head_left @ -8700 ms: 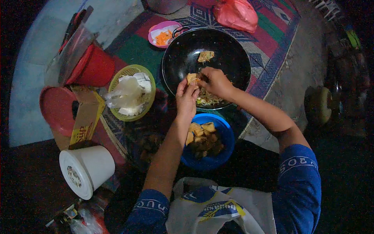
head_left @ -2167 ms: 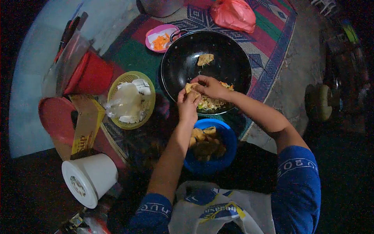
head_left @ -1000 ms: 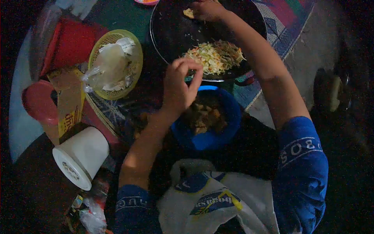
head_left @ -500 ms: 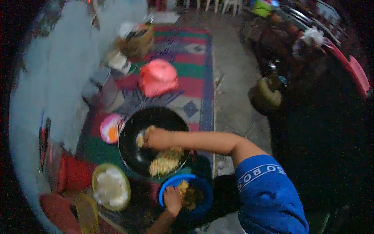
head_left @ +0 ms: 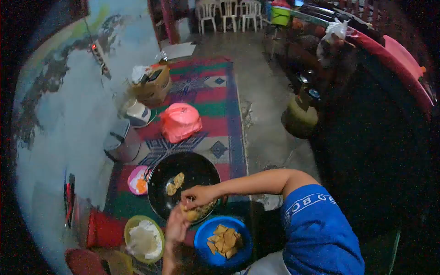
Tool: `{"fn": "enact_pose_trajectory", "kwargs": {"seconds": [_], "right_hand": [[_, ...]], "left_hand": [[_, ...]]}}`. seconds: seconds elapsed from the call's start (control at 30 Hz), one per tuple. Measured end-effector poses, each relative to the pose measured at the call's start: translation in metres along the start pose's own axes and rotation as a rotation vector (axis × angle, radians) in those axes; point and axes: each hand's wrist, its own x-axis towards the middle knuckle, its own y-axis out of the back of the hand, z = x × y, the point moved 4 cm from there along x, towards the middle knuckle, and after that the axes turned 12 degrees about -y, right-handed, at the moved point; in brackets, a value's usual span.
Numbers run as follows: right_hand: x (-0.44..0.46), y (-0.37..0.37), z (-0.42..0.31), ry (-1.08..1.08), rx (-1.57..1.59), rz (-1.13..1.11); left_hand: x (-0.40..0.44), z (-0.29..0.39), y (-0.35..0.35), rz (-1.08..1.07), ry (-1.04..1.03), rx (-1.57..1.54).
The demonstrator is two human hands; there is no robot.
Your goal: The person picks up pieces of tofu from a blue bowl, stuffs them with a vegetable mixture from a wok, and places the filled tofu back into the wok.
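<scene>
My left hand (head_left: 176, 225), slightly blurred, is closed on a tan piece of fried tofu (head_left: 190, 215) over the near side of a black wok (head_left: 158, 192). My right hand (head_left: 198, 196) meets it there, its fingers pinched at the same piece. Two stuffed pieces (head_left: 175, 183) lie in the wok. Chopped filling (head_left: 207, 210) sits along its near right side, partly hidden by my hands. Close by on the right, a blue bowl (head_left: 200, 247) holds several tan triangular tofu pieces (head_left: 224, 240).
A yellow-green bowl (head_left: 128, 233) of white powder stands left of my hands. A pink dish (head_left: 132, 185) with something orange touches the wok's left side. Beyond are a pink plastic bag (head_left: 181, 121), a cardboard box (head_left: 153, 89) and a green gas cylinder (head_left: 300, 119).
My left hand has come out of the blue bowl up to the wok. My right hand has let go of a stuffed piece and moved nearer, joining the left. The view has tilted up.
</scene>
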Motion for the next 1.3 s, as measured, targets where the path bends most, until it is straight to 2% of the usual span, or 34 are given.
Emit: {"fn": "enact_pose_trajectory", "kwargs": {"seconds": [0.03,0.07,0.1,0.17,0.2,0.23,0.27,0.3,0.33,0.37,0.43,0.5,0.57,0.67,0.77,0.8,1.1,1.17,1.3], "right_hand": [[0.002,-0.008,0.005,-0.030,0.085,0.106],[0.007,-0.007,0.001,-0.199,0.114,0.034],[0.009,-0.005,-0.004,-0.138,0.087,0.140],[0.018,-0.005,-0.008,-0.148,0.078,0.236],[0.017,-0.006,-0.019,-0.203,0.097,0.199],[0.021,-0.005,-0.025,-0.121,0.121,0.226],[0.027,-0.010,-0.018,-0.097,0.145,0.240],[0.023,-0.007,-0.036,-0.224,0.099,0.212],[0.028,-0.014,-0.025,-0.250,0.120,0.222],[0.032,-0.023,-0.017,-0.439,0.181,0.109],[0.039,-0.035,-0.033,-0.370,0.093,0.086],[0.026,-0.022,-0.020,-0.326,0.096,0.074],[0.025,-0.024,-0.017,-0.290,0.097,0.062],[0.031,-0.031,0.013,-0.461,0.454,-0.159],[0.032,-0.036,0.011,-0.451,0.563,-0.244],[0.032,-0.037,0.008,-0.407,0.534,-0.238],[0.045,-0.056,0.034,-0.473,0.489,-0.282],[0.046,-0.058,0.036,-0.473,0.507,-0.280],[0.048,-0.062,0.041,-0.486,0.496,-0.267]], "left_hand": [[-0.004,-0.020,0.006,0.417,0.470,-0.539],[0.003,-0.023,0.008,0.439,0.403,-0.603],[0.004,-0.024,0.006,0.497,0.350,-0.677],[-0.003,-0.028,0.006,0.637,0.276,-0.820],[-0.010,-0.033,0.007,0.653,0.232,-0.853],[-0.010,-0.036,0.012,0.659,0.174,-0.886],[-0.012,-0.038,0.014,0.752,0.201,-0.847],[-0.013,-0.038,0.016,0.835,0.224,-0.811],[-0.012,-0.031,0.018,0.867,0.220,-0.897],[-0.014,-0.022,0.022,0.892,0.211,-0.988],[-0.030,-0.026,0.030,0.899,0.213,-1.050],[-0.019,-0.044,0.010,0.781,0.257,-0.820],[-0.021,-0.038,0.011,0.776,0.244,-0.783],[-0.026,-0.047,0.014,0.805,0.341,-0.718],[-0.029,-0.047,0.015,0.809,0.311,-0.704],[-0.030,-0.050,0.016,0.812,0.320,-0.707],[-0.043,-0.066,0.023,0.805,0.278,-0.675],[-0.045,-0.065,0.025,0.805,0.325,-0.556],[-0.051,-0.072,0.026,0.847,0.322,-0.609]]}}
